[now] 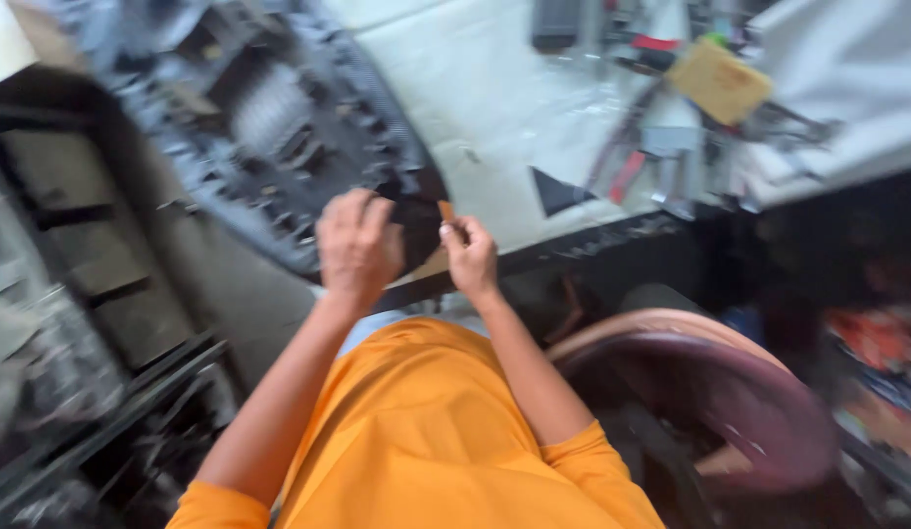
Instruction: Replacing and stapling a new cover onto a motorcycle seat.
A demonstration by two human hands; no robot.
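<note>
Two bare hands meet at the near edge of a pale work table (494, 98), both belonging to the person in the orange shirt (426, 431). The left hand (357, 245) lies knuckles-up on the rim of one large dark grille-like plastic panel (269, 127), its fingers curled down over the panel's near right end where it reaches the table edge; the blur hides how firmly they clasp it. The right hand (470, 255) sits just beside it, to the right, fingers closed in a pinch around one small orange piece (445, 211), which sticks up above the fingertips (too blurred to tell what kind of thing it is). That orange piece stands just beside the dark panel end under the left hand; whether the two touch cannot be told.

The panel stretches from the hands away to the far left, covering that part of the table. On the bare pale surface to the right of the hands lies one dark triangular scrap (558, 191). Farther off, at the far right, one yellow rectangular pad (720, 80) lies among a clutter of hand tools (641, 162), some with red handles; their number cannot be counted through the smear. One round maroon seat (730, 392) stands near, to the right of the person's body, below the table edge. Dark metal framing (93, 294) fills the left side.
</note>
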